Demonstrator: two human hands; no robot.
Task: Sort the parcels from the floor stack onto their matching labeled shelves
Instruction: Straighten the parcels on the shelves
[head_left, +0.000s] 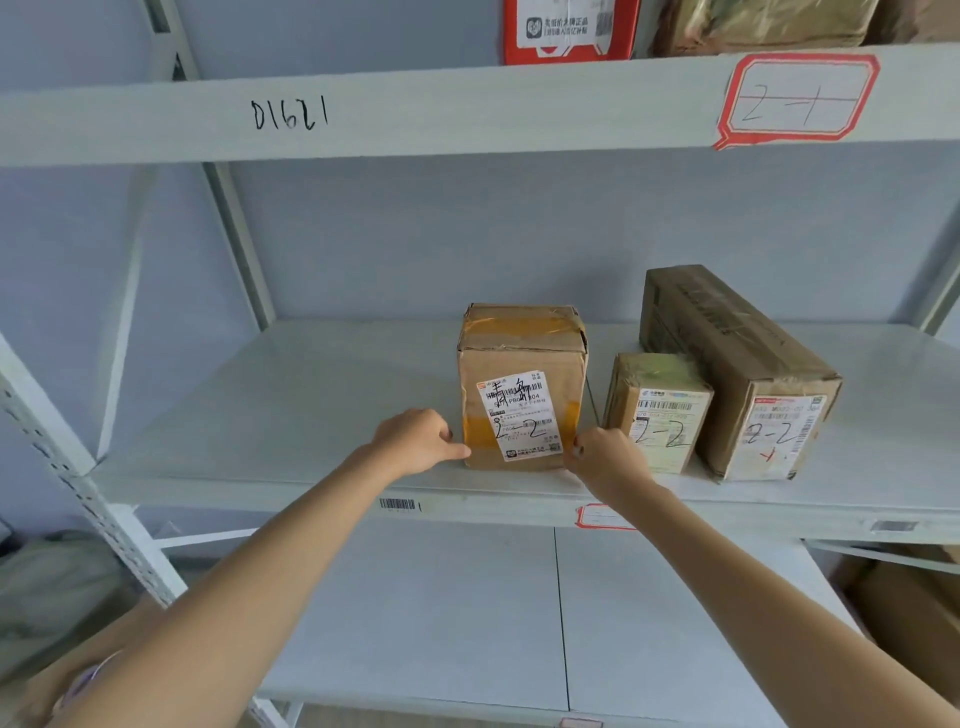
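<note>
A brown cardboard parcel (522, 358) with yellow tape and a white label marked "2-2" stands upright on the middle shelf (291, 415). My left hand (415, 439) touches its lower left front corner with curled fingers. My right hand (605, 457) touches its lower right front corner. Both hands press against the box rather than wrap around it. To its right stand a small parcel (657, 410) and a long parcel (737, 364), both marked "2-2".
The upper shelf beam (467, 109) carries a red-framed tag "2-1" (797, 98), with a red-and-white box (569, 28) and a wrapped parcel (763, 23) above it. A lower shelf (441, 613) lies below. Cardboard boxes (904, 613) sit at lower right.
</note>
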